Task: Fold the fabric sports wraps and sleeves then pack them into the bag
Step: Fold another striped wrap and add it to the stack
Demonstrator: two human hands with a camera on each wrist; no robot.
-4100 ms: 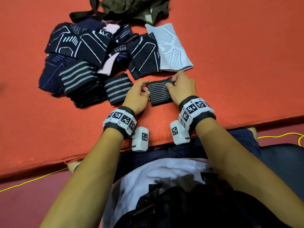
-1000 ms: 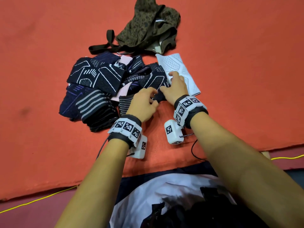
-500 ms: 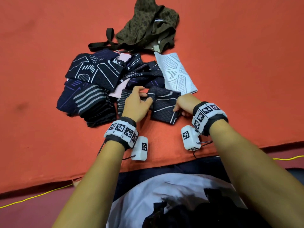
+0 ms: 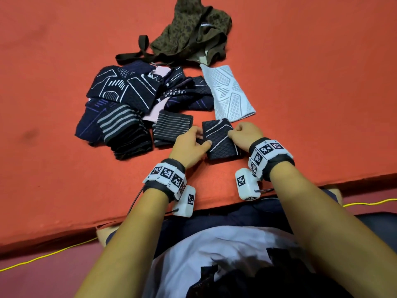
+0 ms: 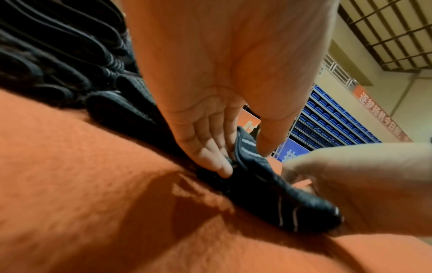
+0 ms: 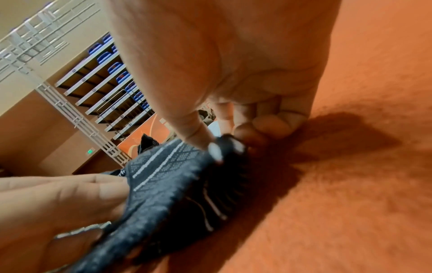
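The orange surface (image 4: 300, 104) carries a heap of dark sleeves (image 4: 129, 100) with your olive bag (image 4: 189, 29) slumped behind it and a white sleeve (image 4: 229, 93) alongside. Nearest you lies the black diamond-knit wrap (image 4: 221, 139) — your left hand (image 4: 189, 145) pinches its left edge, your right hand (image 4: 247, 132) its right, each grip closed on the fabric.

An orange-red felt mat (image 4: 300, 82) covers the work surface, its near edge dropping to a duller maroon floor (image 4: 32, 276); a thin yellow cable (image 4: 53, 253) trails across that floor; in the wrist views, tiers of blue seats (image 5: 332, 118) rise behind white railings (image 6: 70, 114); cream walls (image 5: 402, 88) carry a red banner (image 5: 383, 114) and a barred window grille (image 5: 397, 33)
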